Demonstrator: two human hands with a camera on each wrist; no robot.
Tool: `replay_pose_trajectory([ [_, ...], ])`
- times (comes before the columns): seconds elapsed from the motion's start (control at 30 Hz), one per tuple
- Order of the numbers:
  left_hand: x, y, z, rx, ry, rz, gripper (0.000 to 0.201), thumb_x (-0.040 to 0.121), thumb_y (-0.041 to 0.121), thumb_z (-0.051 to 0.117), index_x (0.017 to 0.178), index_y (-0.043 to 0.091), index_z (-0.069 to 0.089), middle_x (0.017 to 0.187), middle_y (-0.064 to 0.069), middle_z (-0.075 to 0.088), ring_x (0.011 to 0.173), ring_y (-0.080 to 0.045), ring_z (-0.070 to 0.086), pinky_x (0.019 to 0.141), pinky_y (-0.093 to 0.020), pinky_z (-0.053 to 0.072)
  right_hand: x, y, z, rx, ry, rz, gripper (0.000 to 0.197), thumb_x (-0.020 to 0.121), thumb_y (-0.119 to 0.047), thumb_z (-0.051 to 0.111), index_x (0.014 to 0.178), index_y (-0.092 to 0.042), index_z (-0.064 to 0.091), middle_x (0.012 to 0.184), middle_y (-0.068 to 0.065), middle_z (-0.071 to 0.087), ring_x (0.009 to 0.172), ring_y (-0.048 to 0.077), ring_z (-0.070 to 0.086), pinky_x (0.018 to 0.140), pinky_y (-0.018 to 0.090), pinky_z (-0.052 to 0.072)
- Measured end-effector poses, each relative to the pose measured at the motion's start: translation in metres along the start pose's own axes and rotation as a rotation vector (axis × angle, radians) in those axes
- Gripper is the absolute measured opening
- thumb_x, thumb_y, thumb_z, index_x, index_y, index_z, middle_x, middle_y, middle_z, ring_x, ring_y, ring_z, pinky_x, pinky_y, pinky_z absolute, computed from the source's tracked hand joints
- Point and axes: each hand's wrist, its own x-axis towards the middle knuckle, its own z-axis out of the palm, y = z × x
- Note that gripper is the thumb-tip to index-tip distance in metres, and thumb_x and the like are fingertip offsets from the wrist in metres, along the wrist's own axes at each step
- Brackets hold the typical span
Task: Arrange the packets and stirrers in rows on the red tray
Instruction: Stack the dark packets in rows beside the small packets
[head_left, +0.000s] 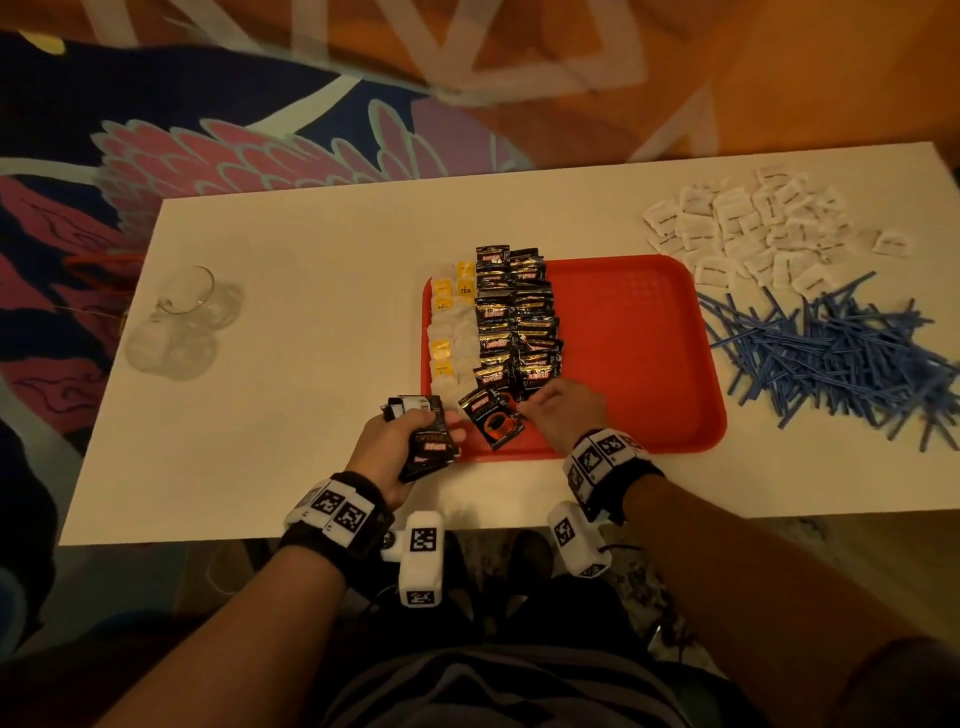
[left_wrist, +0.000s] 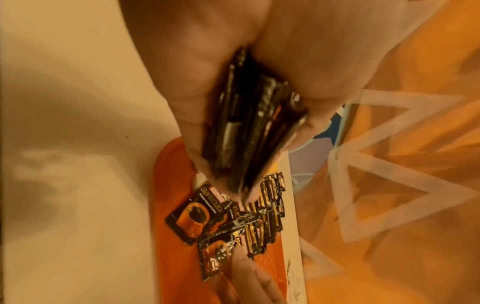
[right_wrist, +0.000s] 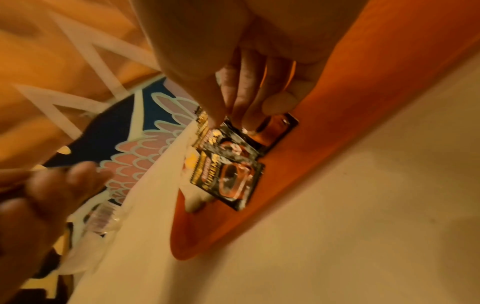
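Stack of packets (head_left: 432, 448) sits clamped in the left hand (head_left: 392, 447), lower centre; right hand (head_left: 566, 415), uncurled, presses one packet (left_wrist: 214, 257) on red tray (head_left: 649, 364).

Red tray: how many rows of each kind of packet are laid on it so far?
Tea bag rows: 2
Coffee packet rows: 2
Total: 4 rows on the red tray

Head view down over table (head_left: 311, 374), wrist views close, all share red tray (head_left: 649, 364)
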Motion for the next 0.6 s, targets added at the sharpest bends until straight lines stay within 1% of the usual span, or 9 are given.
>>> replay_pose_trajectory([
  [0.07,0.0,0.002,0.01,0.055,-0.027,0.024,0.029,0.095,0.008,0.059,0.12,-0.007,0.062,0.109,-0.023,0.071,0.093,-0.034,0.071,0.068,-0.037,0.059,-0.008,-0.011,-0.009,0.078,-0.092,-0.064,0.021,0.083,-0.044,0.072,0.086,-0.024,0.065,0.09,-0.009,0.068,0.085,0.009,0.064,0.064,0.022,0.047],
  [0.13,0.0,0.005,0.02,0.074,-0.029,0.051,0.038,0.087,0.009,0.069,0.122,-0.002,0.063,0.11,-0.024,0.071,0.096,-0.035,0.071,0.072,-0.04,0.057,-0.019,-0.025,-0.021,0.199,-0.214,-0.092,0.027,0.082,-0.045,0.073,0.093,-0.021,0.068,0.094,-0.007,0.07,0.083,0.009,0.067,0.068,0.026,0.051],
  [0.23,-0.002,0.01,0.036,0.095,-0.039,0.094,0.048,0.074,0.014,0.079,0.12,0.005,0.066,0.108,-0.02,0.073,0.096,-0.036,0.071,0.077,-0.042,0.057,-0.032,-0.042,-0.036,0.337,-0.356,-0.099,0.031,0.08,-0.032,0.078,0.102,-0.014,0.068,0.092,-0.003,0.072,0.069,0.008,0.065,0.058,0.02,0.049],
  [0.33,-0.004,0.014,0.05,0.133,-0.081,0.127,0.064,0.063,0.022,0.085,0.122,0.006,0.066,0.107,-0.018,0.074,0.098,-0.036,0.071,0.087,-0.049,0.056,-0.035,-0.051,-0.046,0.405,-0.395,-0.129,0.023,0.081,-0.01,0.077,0.1,-0.01,0.064,0.075,-0.006,0.067,0.056,0.002,0.06,0.052,0.016,0.047],
  [0.4,-0.005,0.017,0.058,0.15,-0.08,0.149,0.068,0.061,0.028,0.084,0.122,0.005,0.066,0.105,-0.018,0.074,0.097,-0.036,0.072,0.09,-0.051,0.056,-0.035,-0.054,-0.053,0.425,-0.376,-0.157,0.02,0.081,-0.004,0.076,0.096,-0.012,0.064,0.062,-0.012,0.064,0.05,0.003,0.057,0.052,0.019,0.047],
  [0.47,-0.005,0.021,0.064,0.127,-0.037,0.109,0.07,0.06,0.046,0.083,0.116,0.006,0.068,0.099,-0.016,0.075,0.091,-0.035,0.073,0.086,-0.048,0.057,-0.035,-0.057,-0.061,0.426,-0.26,-0.188,0.017,0.081,-0.005,0.076,0.091,-0.015,0.067,0.073,-0.005,0.07,0.054,0.011,0.059,0.057,0.03,0.053],
  [0.53,-0.007,0.025,0.068,0.025,-0.071,-0.012,0.074,0.062,0.066,0.075,0.107,0.008,0.068,0.086,-0.011,0.072,0.076,-0.028,0.07,0.078,-0.042,0.058,-0.033,-0.058,-0.066,0.416,-0.109,-0.201,0.016,0.079,-0.009,0.079,0.092,-0.016,0.071,0.084,0.007,0.073,0.063,0.019,0.067,0.064,0.041,0.058],
  [0.57,-0.007,0.027,0.07,-0.033,-0.116,-0.07,0.071,0.066,0.07,0.069,0.102,0.009,0.067,0.078,-0.008,0.066,0.065,-0.024,0.065,0.068,-0.035,0.057,-0.032,-0.059,-0.067,0.402,-0.043,-0.221,0.017,0.078,-0.011,0.08,0.091,-0.018,0.072,0.082,0.005,0.073,0.067,0.018,0.068,0.066,0.039,0.059],
  [0.6,-0.007,0.028,0.071,-0.074,-0.154,-0.116,0.067,0.071,0.07,0.065,0.099,0.009,0.066,0.074,-0.007,0.06,0.056,-0.02,0.06,0.058,-0.029,0.054,-0.032,-0.059,-0.068,0.363,0.006,-0.284,0.018,0.077,-0.01,0.08,0.088,-0.022,0.073,0.08,-0.001,0.072,0.069,0.012,0.067,0.066,0.031,0.06],
])
